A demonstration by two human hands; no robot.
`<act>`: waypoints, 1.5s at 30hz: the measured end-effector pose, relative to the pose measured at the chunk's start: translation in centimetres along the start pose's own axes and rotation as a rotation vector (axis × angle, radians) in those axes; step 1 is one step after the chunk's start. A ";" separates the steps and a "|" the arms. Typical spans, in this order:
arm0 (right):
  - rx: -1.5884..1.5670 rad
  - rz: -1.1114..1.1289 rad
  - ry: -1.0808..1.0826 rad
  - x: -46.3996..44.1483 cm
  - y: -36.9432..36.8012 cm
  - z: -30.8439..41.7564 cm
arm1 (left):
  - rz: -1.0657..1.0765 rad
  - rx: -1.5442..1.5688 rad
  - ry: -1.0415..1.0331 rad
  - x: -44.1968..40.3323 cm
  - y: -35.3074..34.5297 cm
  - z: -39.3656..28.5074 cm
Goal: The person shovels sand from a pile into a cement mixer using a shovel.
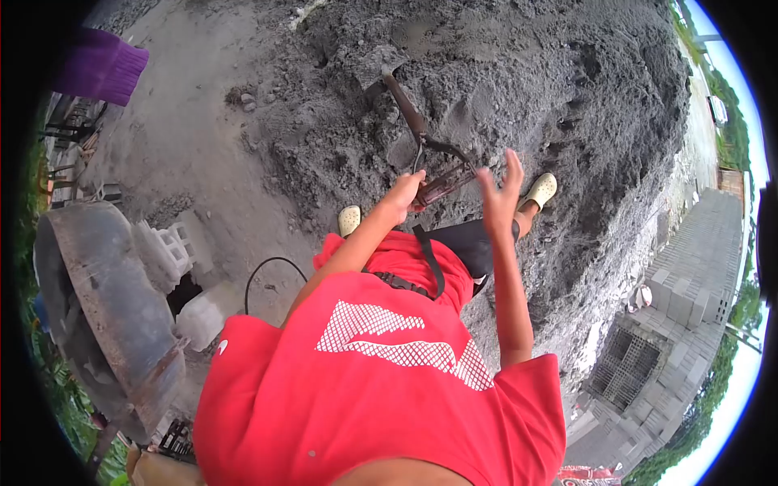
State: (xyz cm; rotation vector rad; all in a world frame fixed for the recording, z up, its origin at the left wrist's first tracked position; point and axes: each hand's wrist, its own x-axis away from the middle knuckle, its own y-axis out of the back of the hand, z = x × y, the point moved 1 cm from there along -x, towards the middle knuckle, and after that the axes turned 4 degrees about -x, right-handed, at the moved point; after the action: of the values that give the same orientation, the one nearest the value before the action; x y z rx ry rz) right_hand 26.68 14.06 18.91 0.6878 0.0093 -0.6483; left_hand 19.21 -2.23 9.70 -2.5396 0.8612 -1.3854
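My left grip (403,197) curled on shovel (407,109) crossbar (447,186); right grip (502,193) spread, holding nothing. Blade (378,66) at 11 o'clock in grit (583,121). Likely stiff, blade-heavy: best held by shaft, crossbar.

Red shirt (381,397), white crosshatched print (433,357), shovel handle (407,105) apparently brown

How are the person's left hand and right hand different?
The left hand is closed around one end of the shovel's grip, while the right hand isn't gripping it. The left hand's fingers are curled; the right hand's fingers are open and spread. Both hands are bare, and both are near the shovel's grip.
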 end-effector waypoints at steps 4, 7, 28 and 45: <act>0.382 0.301 0.517 2.3 -1.8 5.4 | 0.006 0.037 -0.020 0.5 0.5 0.0; 0.458 0.357 0.525 2.3 -2.5 5.1 | -0.018 0.012 0.001 0.8 0.7 0.0; -1.002 0.116 -0.796 2.3 -4.6 1.3 | 0.054 -0.002 -0.030 1.9 4.3 0.4; -1.461 0.192 -0.752 3.5 -9.6 2.4 | -0.058 -0.002 -0.147 1.2 11.3 3.6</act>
State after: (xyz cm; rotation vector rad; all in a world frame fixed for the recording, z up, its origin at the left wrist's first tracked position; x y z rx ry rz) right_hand 23.68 5.07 14.35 -0.9677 -0.2536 -0.5132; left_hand 17.87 -12.82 4.44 -2.6483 0.7697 -1.1945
